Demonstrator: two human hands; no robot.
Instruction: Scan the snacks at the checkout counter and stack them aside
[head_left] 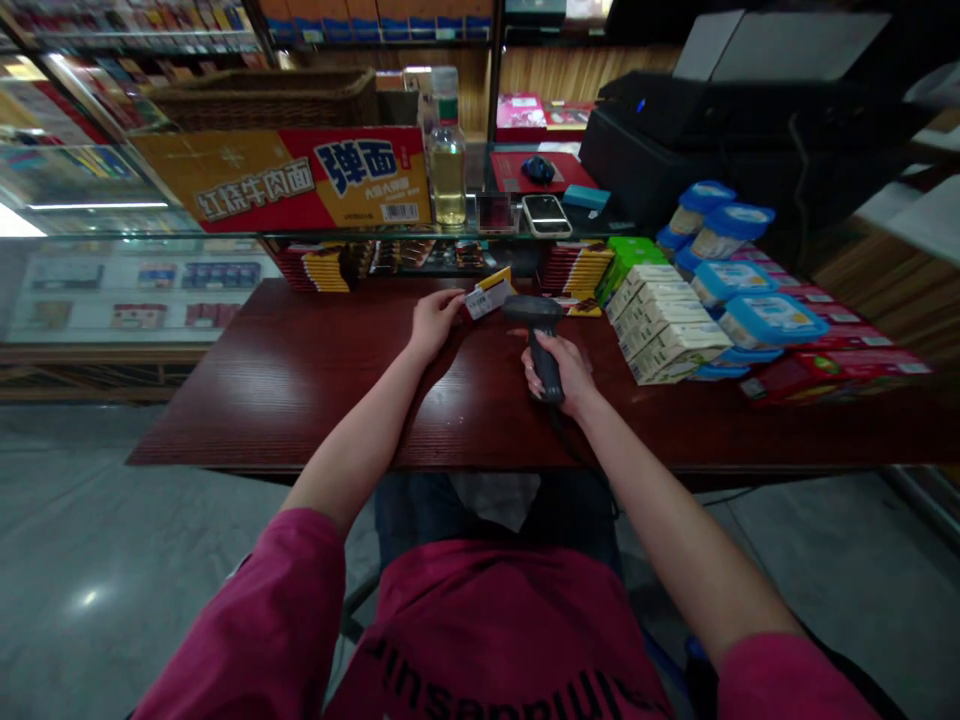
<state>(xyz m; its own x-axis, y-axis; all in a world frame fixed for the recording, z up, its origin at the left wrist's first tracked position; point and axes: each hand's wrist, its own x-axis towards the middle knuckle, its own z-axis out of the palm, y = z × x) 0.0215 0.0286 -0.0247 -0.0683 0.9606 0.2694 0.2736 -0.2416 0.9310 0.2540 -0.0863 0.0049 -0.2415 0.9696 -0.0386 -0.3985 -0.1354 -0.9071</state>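
Note:
My left hand (pixel 435 323) is closed on the left end of a small flat snack packet (pixel 489 296), yellow and red with a white barcode label facing me. The packet is tilted up a little above the dark wooden counter (pixel 352 340). In my right hand (pixel 561 368) is a black barcode scanner (pixel 546 350), my fingers wrapped round its handle. Its head (pixel 531 310) points left, close to the packet's right edge. A cable runs from the handle down over the counter's front edge. Behind the scanner, a stack of similar red and yellow packets (pixel 574 270) stands under the glass shelf.
Small cartons (pixel 664 325), blue-lidded tubs (pixel 772 318) and red boxes (pixel 847 370) crowd the counter's right. On the glass shelf are a noodle carton (pixel 277 180), a bottle (pixel 448 165) and a phone (pixel 546 215). Another packet stack (pixel 319 268) sits at the back left.

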